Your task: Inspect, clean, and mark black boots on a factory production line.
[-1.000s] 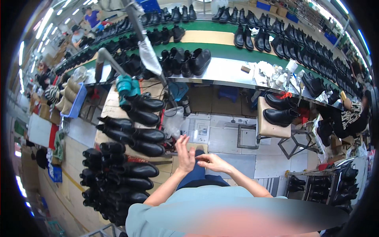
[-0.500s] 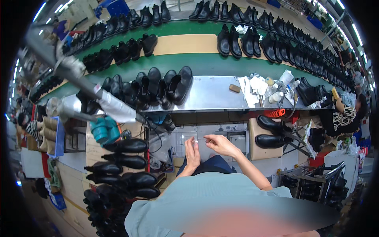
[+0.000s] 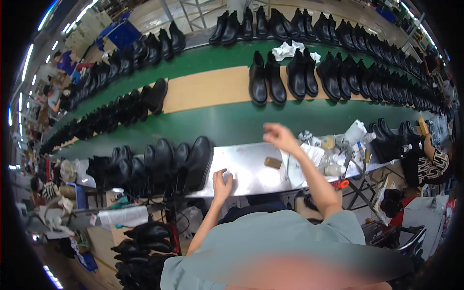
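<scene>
My left hand (image 3: 222, 184) is at the front edge of the metal bench (image 3: 237, 166), its fingers curled. A small pale bit shows at the fingertips, too small to name. To its left stand several black boots (image 3: 198, 164) in a row. My right hand (image 3: 281, 138) reaches over the bench's far edge, above the green conveyor belt (image 3: 217, 123). Slightly blurred, its fingers are stretched out to the left with nothing seen in them. Below that hand lies a small brown block (image 3: 273, 163), with white papers (image 3: 302, 166) beside it.
Black ankle boots (image 3: 266, 79) line the belt in pairs on tan boards (image 3: 208, 89). White bottles (image 3: 334, 170) and rags clutter the bench's right side. A co-worker in a black top (image 3: 427, 162) is at far right. More boots (image 3: 150, 237) rest at lower left.
My hands have moved apart and forward from in front of my lap, the left to the bench edge, the right beyond the bench. The view has tilted toward the belt.
</scene>
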A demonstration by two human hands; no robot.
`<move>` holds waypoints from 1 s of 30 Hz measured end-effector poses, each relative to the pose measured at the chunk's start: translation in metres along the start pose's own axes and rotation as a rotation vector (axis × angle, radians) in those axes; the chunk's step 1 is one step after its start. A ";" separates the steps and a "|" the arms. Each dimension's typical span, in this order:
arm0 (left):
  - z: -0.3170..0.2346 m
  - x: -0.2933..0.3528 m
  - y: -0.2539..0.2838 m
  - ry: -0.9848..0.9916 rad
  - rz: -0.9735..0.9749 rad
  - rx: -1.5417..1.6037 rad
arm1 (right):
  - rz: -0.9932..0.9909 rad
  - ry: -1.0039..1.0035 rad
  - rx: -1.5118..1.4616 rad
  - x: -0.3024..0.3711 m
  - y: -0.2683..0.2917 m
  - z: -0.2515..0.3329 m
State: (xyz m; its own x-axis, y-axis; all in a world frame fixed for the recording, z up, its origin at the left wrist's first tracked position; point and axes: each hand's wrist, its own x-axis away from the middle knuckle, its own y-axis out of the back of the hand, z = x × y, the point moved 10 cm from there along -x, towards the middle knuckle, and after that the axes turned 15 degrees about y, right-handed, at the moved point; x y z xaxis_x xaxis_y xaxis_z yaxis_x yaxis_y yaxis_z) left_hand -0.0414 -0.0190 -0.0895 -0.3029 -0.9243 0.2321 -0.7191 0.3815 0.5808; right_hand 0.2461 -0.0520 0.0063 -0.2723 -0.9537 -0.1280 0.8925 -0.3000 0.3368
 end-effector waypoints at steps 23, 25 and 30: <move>0.046 -0.065 -0.102 0.774 0.285 -0.703 | 0.403 -1.099 1.134 -0.346 0.406 -0.265; 0.078 -0.051 -0.100 0.779 0.268 -0.776 | 0.631 -1.167 1.185 -0.372 0.417 -0.317; 0.079 -0.051 -0.109 0.789 0.181 -0.887 | 0.208 -0.677 0.527 -0.415 0.421 -0.410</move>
State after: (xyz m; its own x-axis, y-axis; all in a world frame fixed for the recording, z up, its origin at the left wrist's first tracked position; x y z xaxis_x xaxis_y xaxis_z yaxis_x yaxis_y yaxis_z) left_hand 0.0027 -0.0124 -0.2263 0.3346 -0.7265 0.6002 0.0694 0.6542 0.7531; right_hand 0.8822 0.2271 -0.1815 -0.4262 -0.7486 0.5079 0.7116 0.0693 0.6992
